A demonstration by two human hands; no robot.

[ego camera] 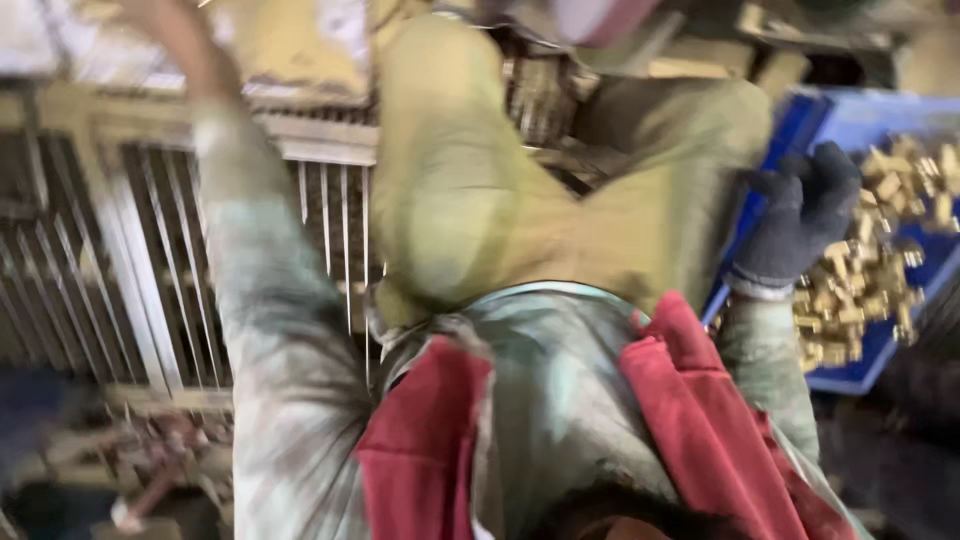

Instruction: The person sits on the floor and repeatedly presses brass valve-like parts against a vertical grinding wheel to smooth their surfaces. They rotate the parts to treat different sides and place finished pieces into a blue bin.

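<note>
Your right hand [800, 215], in a dark knit glove, was loosely curled and holding nothing, resting at the blue crate [850, 125] of brass fittings [860, 285]. Your left hand: blurred, grip unreadable. Red scarf [700, 400] hung below.

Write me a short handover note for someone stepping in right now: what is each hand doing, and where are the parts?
Right hand, in a dark knitted glove, is at the near edge of the blue plastic crate, right over the small brass-coloured metal fittings; blur hides whether it grips one.
Left hand: arm in a pale mottled sleeve is raised toward the top left corner; the hand itself is blurred and mostly out of frame.
The fittings lie heaped in the crate on the person's right. A pale metal grille stands on the left.
Done and left: the blurred picture does not show whether any fittings have been moved.
</note>
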